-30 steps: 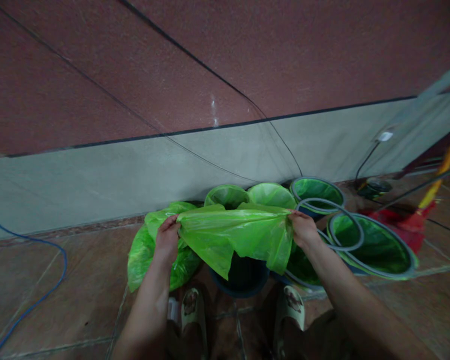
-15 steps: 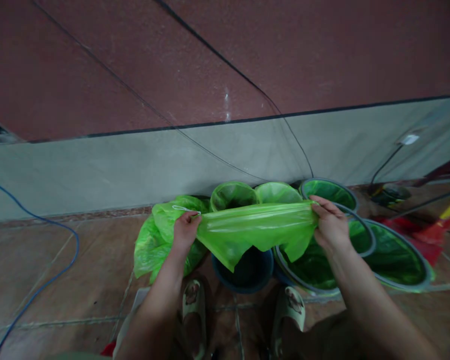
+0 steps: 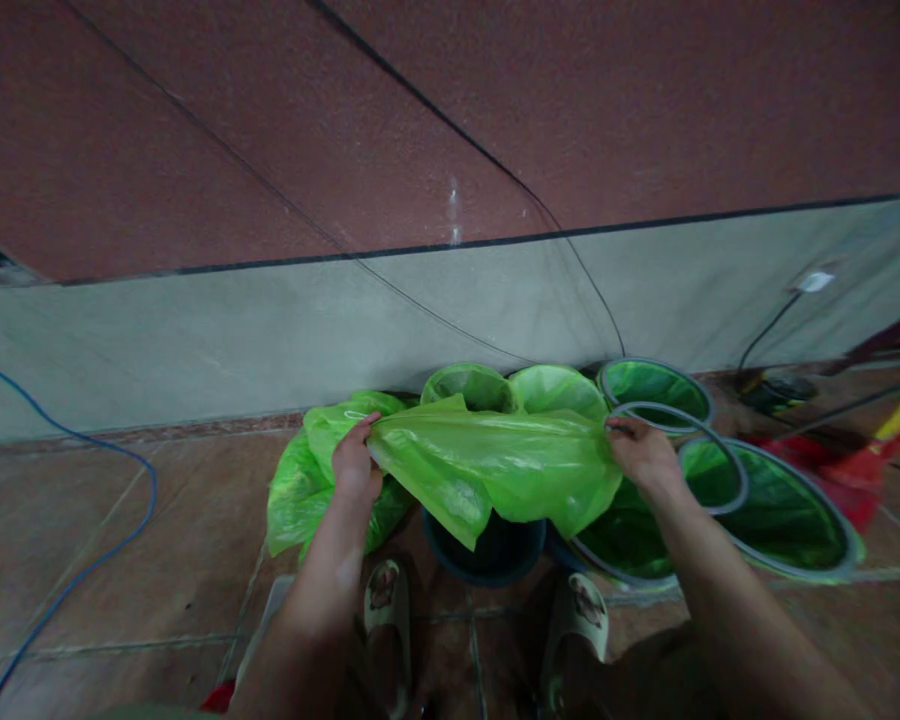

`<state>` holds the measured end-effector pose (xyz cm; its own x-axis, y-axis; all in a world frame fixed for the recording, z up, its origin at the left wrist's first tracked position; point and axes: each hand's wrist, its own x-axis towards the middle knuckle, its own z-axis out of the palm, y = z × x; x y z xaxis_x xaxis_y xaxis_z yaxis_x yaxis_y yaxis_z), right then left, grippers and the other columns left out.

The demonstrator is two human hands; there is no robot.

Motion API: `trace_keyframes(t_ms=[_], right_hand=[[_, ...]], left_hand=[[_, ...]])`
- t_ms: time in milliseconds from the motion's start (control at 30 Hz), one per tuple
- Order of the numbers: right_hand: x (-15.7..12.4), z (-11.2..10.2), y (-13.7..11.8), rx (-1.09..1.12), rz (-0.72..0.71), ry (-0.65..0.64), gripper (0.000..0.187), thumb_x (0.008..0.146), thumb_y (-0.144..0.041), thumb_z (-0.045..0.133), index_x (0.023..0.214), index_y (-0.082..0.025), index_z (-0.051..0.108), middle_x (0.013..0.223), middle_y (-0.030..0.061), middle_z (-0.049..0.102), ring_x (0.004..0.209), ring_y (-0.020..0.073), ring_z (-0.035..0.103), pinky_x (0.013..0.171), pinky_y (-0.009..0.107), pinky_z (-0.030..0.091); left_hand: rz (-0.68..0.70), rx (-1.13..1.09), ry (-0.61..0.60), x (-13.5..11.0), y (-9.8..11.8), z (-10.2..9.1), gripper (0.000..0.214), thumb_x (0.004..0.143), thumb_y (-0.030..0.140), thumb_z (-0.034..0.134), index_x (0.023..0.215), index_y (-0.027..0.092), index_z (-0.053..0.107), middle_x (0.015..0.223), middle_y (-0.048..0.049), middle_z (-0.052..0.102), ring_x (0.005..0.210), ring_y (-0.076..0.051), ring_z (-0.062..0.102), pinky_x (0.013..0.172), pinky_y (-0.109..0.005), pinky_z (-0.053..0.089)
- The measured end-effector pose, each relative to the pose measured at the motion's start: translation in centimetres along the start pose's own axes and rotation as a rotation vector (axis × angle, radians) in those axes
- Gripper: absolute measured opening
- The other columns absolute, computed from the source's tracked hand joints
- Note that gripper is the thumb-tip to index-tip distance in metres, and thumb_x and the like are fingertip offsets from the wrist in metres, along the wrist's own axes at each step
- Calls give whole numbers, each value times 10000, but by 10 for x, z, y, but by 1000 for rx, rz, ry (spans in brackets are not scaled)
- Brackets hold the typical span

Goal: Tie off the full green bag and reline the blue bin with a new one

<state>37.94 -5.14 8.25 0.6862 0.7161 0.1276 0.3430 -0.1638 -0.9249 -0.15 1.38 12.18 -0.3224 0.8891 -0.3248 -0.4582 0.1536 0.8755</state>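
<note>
Holding a green plastic bag (image 3: 495,465) spread in the air between both hands, directly over a dark bucket (image 3: 487,558) set on the floor (image 3: 157,560) just ahead of two slippers (image 3: 382,600). Gripping the bag's left end with the left hand (image 3: 356,465), fingers curled tight on the film. Pinching its right end with the right hand (image 3: 645,458), fingers likewise closed on it.

Hanging looser and wider than half a second ago: then pulled taut into a narrow band, now sagging as a broad crumpled sheet, with the lower edge drooping to the bucket's rim. Drawing the right hand a little inward and lower since then, and easing the left hand slightly leftward. Baring more of a grey hoop (image 3: 667,405) just beyond the right fingertips, partly covered by that hand before.

Flanked on the left, close by the left wrist, by a heap of green bags (image 3: 300,500), lying as it did earlier. Backed along the floor's far edge, at the foot of the wall (image 3: 270,340), by lined bins (image 3: 469,385). Bordered on the right by a wide lined tub (image 3: 784,515) and, near the floor's right edge, a red mop head (image 3: 851,480). Crossed on the floor's left part by a blue cable (image 3: 152,492).
</note>
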Motion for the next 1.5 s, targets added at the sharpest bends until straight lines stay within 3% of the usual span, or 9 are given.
trace_keyframes(t_ms=[133, 267, 333, 567, 733, 933, 1133, 1333, 1500], right_hand=[[-41, 20, -34, -254, -339, -39, 305, 732, -274, 573, 998, -161, 670, 988, 117, 679, 818, 240, 617, 724, 358, 485], [-100, 52, -70, -42, -440, -539, 243, 881, -356, 500, 965, -200, 667, 879, 52, 671, 750, 176, 612, 646, 280, 478], [-119, 66, -76, 25, -435, -642, 197, 879, -334, 525, 919, -203, 666, 817, 32, 658, 728, 162, 600, 682, 281, 474], [-126, 86, -59, 119, -294, -698, 181, 787, -321, 651, 921, -200, 646, 830, 20, 633, 743, 160, 580, 692, 288, 464], [-125, 87, -56, 234, -145, -744, 200, 760, -389, 676, 732, -200, 619, 662, -16, 583, 632, 136, 513, 630, 273, 418], [-117, 80, -68, 441, 41, -727, 323, 646, -472, 755, 623, -184, 611, 558, -36, 525, 541, 100, 430, 544, 244, 362], [-94, 66, -67, 621, 254, -576, 307, 642, -439, 780, 646, -202, 585, 583, -37, 550, 537, 102, 503, 557, 232, 459], [-44, 48, -52, 776, 435, -493, 101, 779, -292, 609, 740, -203, 585, 710, 33, 659, 662, 166, 648, 669, 316, 566], [-3, 19, -42, 714, 382, -220, 214, 799, -348, 601, 650, -207, 541, 561, 7, 591, 547, 179, 605, 595, 348, 560]], left_hand=[[36, 149, -177, -20, -6, 7, 343, 619, 212, 664, 956, 157, 699, 742, -1, 688, 626, -128, 595, 595, -233, 463], [-150, 204, -463, -48, -29, 20, 487, 585, 169, 678, 1071, 164, 654, 785, -14, 705, 670, -148, 626, 650, -269, 486], [-156, 247, -549, -57, -42, 26, 497, 586, 138, 660, 1083, 160, 643, 759, -10, 703, 646, -140, 622, 643, -261, 478], [-5, 378, -439, -58, -66, 34, 409, 582, 167, 742, 981, 140, 659, 625, 17, 657, 546, -108, 565, 554, -220, 402], [-126, 284, -406, -62, -71, 36, 413, 522, 259, 842, 876, 138, 667, 602, 21, 634, 502, -100, 535, 521, -232, 382], [-332, 30, -487, -67, -62, 39, 431, 493, 261, 878, 845, 134, 665, 720, -6, 685, 609, -115, 608, 638, -258, 469], [-312, 48, -540, -62, -50, 34, 429, 522, 244, 858, 897, 135, 680, 805, -31, 703, 691, -140, 642, 692, -269, 492], [105, 698, -415, -38, -48, 18, 265, 570, 76, 700, 814, 179, 714, 536, 32, 560, 538, -136, 527, 593, -250, 399], [394, 1070, -172, -14, -44, 2, 179, 604, 81, 618, 507, 220, 559, 520, -12, 523, 692, -216, 594, 703, -277, 420]])
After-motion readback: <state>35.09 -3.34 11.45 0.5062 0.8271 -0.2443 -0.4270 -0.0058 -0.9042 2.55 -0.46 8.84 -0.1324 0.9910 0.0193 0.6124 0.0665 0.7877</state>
